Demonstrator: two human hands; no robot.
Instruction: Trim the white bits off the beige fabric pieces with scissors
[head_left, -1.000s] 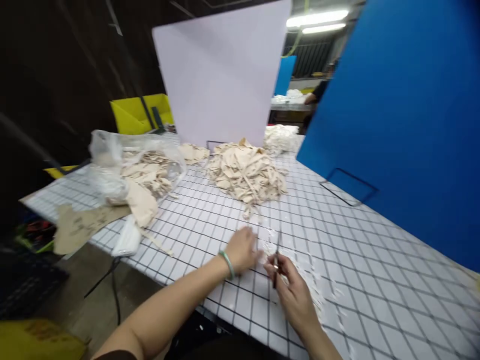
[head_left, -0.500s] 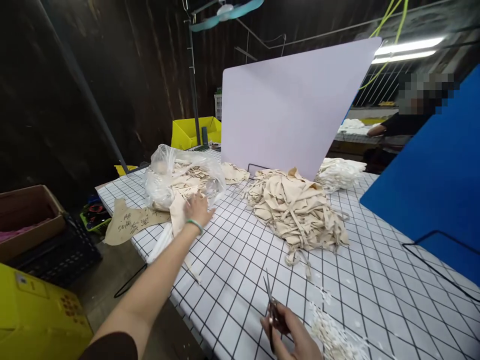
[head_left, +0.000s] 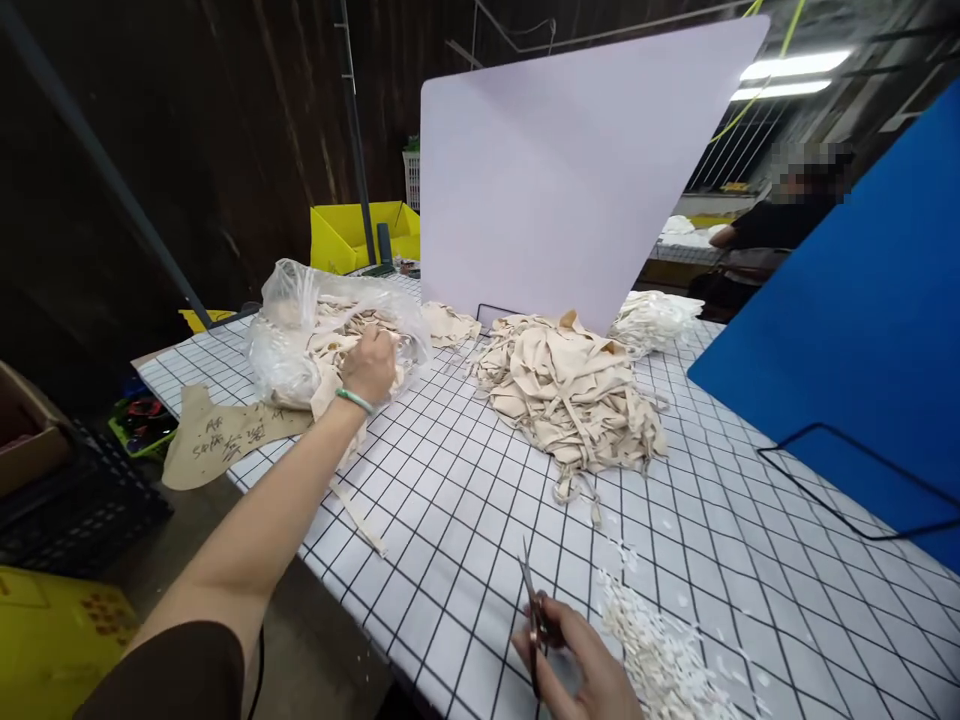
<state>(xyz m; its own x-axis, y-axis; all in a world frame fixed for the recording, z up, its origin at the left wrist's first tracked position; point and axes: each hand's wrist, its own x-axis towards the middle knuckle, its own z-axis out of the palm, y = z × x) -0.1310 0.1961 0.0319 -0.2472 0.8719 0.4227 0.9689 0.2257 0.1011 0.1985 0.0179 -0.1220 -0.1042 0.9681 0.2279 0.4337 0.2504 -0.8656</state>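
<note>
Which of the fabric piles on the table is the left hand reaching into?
The left hand is in the beige pile inside the clear plastic bag at the table's left; the others lie loose.

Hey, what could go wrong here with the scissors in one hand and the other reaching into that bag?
1. The right hand holds scissors blades up near the table edge; with eyes on the bag, they might nick something or slip off.
2. The left hand pulls at cloth in the bag, which sits near the table's left edge, so a tug may drag it off.
3. The left forearm crosses a loose strip that could snag.
</note>
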